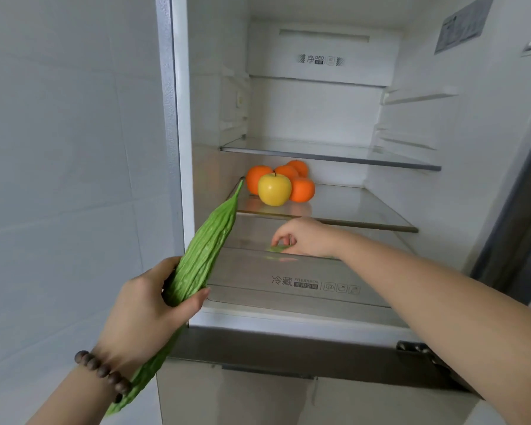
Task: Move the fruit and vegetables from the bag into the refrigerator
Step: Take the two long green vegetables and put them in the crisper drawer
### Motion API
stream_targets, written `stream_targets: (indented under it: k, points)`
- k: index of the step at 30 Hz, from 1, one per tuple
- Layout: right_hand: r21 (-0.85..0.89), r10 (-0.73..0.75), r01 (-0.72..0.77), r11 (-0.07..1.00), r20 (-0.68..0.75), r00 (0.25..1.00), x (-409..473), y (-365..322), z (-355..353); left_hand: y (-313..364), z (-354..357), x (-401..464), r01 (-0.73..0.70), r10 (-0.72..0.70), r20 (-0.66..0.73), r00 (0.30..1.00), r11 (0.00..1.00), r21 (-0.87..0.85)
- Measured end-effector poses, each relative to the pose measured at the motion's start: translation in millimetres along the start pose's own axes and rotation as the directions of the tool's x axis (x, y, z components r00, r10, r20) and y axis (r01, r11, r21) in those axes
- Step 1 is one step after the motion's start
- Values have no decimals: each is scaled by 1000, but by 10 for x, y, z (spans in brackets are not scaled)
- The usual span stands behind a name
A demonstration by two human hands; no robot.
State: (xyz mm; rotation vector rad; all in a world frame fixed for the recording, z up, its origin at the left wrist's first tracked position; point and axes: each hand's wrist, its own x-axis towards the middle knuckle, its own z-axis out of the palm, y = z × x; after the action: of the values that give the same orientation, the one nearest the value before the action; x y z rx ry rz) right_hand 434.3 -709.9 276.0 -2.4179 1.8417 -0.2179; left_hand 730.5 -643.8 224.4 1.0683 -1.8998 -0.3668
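My left hand point(147, 305) grips a long green bitter gourd point(209, 240) around its middle, its tip pointing up toward the open refrigerator point(178, 148). My right hand point(307, 237) reaches inside above the lid of the crisper drawer point(304, 283), its fingers curled on a small green item point(278, 248) that is mostly hidden. On the middle glass shelf point(350, 210) sit a yellow apple point(274, 189) and several oranges point(301, 188) clustered at the left. The bag is out of view.
An upper glass shelf point(328, 153) spans the refrigerator above the fruit. A white tiled wall point(68, 148) fills the left. The dark edge of the open door point(515, 194) stands at the right, with a hinge point(417, 348) below.
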Motion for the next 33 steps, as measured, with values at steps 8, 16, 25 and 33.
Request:
stream_targets:
  k: [8,16,25,33]
  points:
    - [-35,-52,59,998,173,984,286,113,216,17,117,6,77,-75,-43,996,995,61]
    - [-84,98,-77,994,286,953,328,184,250,18,159,81,42,-40,-36,999,997,62]
    - [-4,187,-187,982,46,981,12,98,-48,129,112,289,-66,66,4,998,998,17]
    - [-209,270,-360,909,-364,892,-753,-96,-223,935,27,1052,-334,328,246,912,942,-16]
